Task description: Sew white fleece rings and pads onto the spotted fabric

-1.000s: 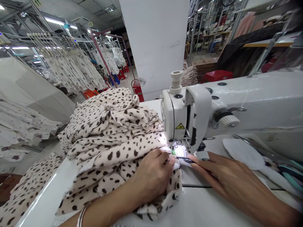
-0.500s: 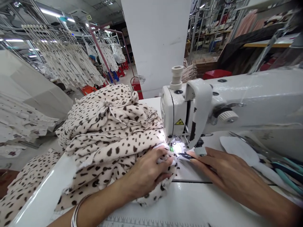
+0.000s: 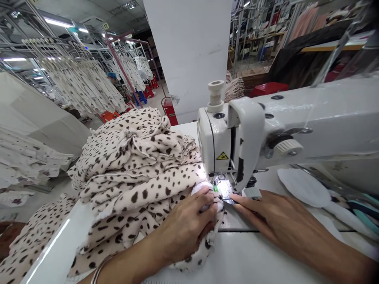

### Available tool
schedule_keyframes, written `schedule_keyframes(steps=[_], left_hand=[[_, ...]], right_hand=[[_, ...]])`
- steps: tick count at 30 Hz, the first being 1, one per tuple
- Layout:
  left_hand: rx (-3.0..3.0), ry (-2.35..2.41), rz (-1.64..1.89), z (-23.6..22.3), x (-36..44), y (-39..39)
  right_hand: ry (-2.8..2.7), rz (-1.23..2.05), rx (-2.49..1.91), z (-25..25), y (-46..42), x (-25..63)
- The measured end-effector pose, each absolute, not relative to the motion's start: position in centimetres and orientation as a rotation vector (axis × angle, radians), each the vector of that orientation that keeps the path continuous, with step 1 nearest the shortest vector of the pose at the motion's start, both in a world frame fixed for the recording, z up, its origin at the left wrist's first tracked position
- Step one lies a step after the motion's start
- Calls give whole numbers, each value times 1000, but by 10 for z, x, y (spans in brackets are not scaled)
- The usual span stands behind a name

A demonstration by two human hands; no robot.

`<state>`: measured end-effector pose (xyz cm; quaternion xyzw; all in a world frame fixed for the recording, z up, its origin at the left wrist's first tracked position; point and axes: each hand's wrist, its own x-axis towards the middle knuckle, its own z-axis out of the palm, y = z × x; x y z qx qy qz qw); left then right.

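Left grip on spotted fabric

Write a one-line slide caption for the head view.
Left hand on cream, dark-spotted fabric, right hand holding a slim metal tool, at a glossy white sewing machine.

The right hand hides most of the small tool; its kind is unclear. The left hand covers part of the cloth. The right edge cuts off the sewing machine.
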<state>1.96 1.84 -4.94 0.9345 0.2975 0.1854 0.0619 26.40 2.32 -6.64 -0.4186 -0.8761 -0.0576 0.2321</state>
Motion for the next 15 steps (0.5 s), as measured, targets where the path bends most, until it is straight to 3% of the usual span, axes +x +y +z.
schedule_keyframes(steps=[15], left_hand=[[2836,855,574,-48,19,39]], right_hand=[[-2356,-337,-1199,-69,33,259]])
